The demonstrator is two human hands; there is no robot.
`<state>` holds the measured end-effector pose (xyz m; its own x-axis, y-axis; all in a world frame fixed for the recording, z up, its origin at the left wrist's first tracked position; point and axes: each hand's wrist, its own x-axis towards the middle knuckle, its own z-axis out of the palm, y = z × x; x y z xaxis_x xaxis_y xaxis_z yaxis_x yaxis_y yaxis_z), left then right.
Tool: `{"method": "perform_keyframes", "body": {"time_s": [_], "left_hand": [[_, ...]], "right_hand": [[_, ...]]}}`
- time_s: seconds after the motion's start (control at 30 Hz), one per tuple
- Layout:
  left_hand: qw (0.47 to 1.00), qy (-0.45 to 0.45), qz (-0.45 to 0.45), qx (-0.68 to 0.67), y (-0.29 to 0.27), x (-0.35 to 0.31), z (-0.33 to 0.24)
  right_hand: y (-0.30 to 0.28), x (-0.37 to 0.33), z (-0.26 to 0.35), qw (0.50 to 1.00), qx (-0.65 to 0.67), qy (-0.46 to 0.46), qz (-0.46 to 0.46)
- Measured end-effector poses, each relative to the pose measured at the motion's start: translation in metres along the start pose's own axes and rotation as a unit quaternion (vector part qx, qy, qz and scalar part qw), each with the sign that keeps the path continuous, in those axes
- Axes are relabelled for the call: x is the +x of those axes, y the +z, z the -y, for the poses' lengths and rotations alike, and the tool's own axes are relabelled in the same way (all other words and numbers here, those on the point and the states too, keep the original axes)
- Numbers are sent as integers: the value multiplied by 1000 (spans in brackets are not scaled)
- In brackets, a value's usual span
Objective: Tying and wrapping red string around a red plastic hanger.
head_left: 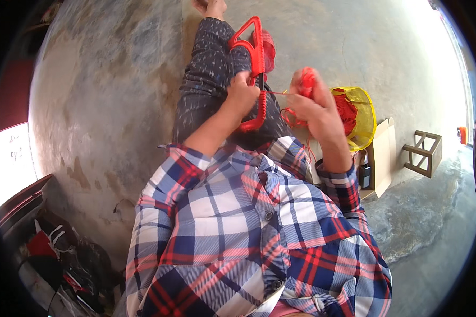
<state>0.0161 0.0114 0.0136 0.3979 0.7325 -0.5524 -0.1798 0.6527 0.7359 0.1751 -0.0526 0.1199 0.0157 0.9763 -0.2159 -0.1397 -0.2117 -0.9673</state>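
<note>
Your left hand [243, 96] is curled closed around a red, partly cord-wrapped frame [257, 59]; your right hand [316, 109], blurred, clutches a red cord bundle [307, 82], one strand [275, 93] stretched between.

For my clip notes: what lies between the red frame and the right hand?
In the head view, a thin red strand stretches from the red frame to the right hand.
</note>
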Motion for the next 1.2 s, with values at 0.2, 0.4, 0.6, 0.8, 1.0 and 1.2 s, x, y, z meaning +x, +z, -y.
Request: {"method": "perform_keyframes", "body": {"time_s": [0.2,0.4,0.6,0.8,1.0,1.2], "left_hand": [[888,277,-11,367,17,-33,-36],[968,76,-49,233,-21,-8,-16],[903,256,-139,317,-27,5,-7],[990,137,32,30,26,-40,-56],[996,67,6,59,8,-24,-40],[991,77,7,105,1,-15,-26]], "right_hand": [[-25,14,16,989,69,-45,124],[-15,48,-68,860,-484,-94,133],[-6,53,-111,985,-164,-14,51],[5,30,-53,966,-184,-179,32],[-74,20,-5,943,278,-180,-28],[-104,4,23,892,391,-221,-55]]}}
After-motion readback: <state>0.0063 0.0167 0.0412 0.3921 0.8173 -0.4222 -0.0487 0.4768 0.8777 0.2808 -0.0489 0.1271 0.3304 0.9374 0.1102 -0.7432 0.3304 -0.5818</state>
